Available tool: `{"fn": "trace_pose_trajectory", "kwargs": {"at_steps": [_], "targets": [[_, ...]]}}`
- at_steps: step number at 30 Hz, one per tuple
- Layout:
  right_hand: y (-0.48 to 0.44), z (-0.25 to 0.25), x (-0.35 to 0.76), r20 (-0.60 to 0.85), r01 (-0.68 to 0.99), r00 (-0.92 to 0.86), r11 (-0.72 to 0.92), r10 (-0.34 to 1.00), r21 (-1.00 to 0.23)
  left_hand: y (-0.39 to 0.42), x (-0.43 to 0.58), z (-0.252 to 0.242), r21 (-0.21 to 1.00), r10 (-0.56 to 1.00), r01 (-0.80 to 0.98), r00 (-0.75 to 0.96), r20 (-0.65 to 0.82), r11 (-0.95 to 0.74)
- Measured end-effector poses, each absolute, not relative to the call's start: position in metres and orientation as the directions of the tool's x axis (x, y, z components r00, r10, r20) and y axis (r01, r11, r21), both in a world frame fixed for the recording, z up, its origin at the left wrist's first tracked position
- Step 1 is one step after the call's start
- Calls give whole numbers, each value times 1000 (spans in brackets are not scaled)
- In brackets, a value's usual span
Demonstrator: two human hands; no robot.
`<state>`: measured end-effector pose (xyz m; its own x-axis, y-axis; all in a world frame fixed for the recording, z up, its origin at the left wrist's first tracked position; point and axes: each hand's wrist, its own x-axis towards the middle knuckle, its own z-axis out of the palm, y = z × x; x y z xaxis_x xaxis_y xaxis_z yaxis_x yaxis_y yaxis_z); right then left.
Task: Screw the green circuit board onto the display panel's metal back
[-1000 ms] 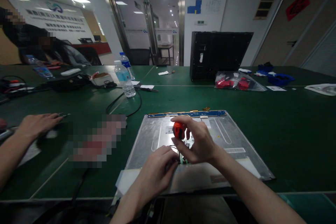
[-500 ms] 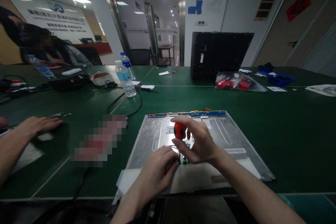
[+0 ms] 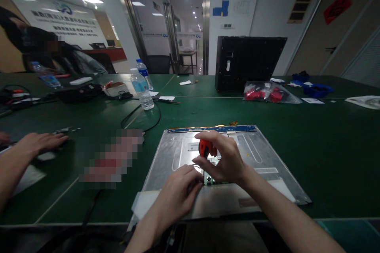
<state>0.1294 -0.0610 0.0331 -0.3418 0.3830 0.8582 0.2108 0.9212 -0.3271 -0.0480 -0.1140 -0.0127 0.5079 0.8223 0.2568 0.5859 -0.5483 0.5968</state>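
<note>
My right hand [image 3: 227, 158] grips the red and black handle of a screwdriver [image 3: 204, 148], which stands upright with its shaft pointing down. Under it lies a small green circuit board [image 3: 210, 180], partly hidden by my fingers. The board sits on the metal back of a flat display panel [image 3: 162, 166], with a blue circuit strip [image 3: 219, 129] along the panel's far edge. My left hand [image 3: 182, 189] rests on the panel, its fingertips closed together at the board's left edge, near the screwdriver's tip. What they hold, if anything, is hidden.
Water bottles [image 3: 143, 91] and cables stand left of centre on the green table [image 3: 184, 112]. A black monitor-like casing [image 3: 249, 63] and a bag of red items [image 3: 268, 93] are behind the panel. At left, another person's hand [image 3: 44, 142] is near small parts. A blurred patch covers something pinkish.
The screwdriver handle has turned slightly in my right hand, and my fingers have shifted a little. My left hand has stayed put. The other person's hand has moved slightly left.
</note>
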Motion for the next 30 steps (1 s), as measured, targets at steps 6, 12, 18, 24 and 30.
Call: {"fn": "trace_pose_trajectory", "kwargs": {"at_steps": [6, 12, 18, 24, 30], "targets": [[-64, 37, 131, 844, 200, -328, 904, 424, -377, -115, -47, -10, 601, 831, 594, 498, 247, -535], [-60, 34, 127, 881, 263, -288, 916, 374, -303, -115, -47, -9, 594, 832, 600, 495, 250, -535], [-61, 37, 131, 859, 228, -332, 917, 390, -328, -114, -48, -11, 590, 826, 596, 502, 254, -544], [-63, 37, 130, 861, 235, -309, 910, 404, -342, -114, -49, -14, 593, 825, 593, 507, 250, -544], [-61, 36, 129, 881, 267, -298, 918, 368, -293, -114, -47, -10, 608, 833, 594, 503, 229, -526]]}}
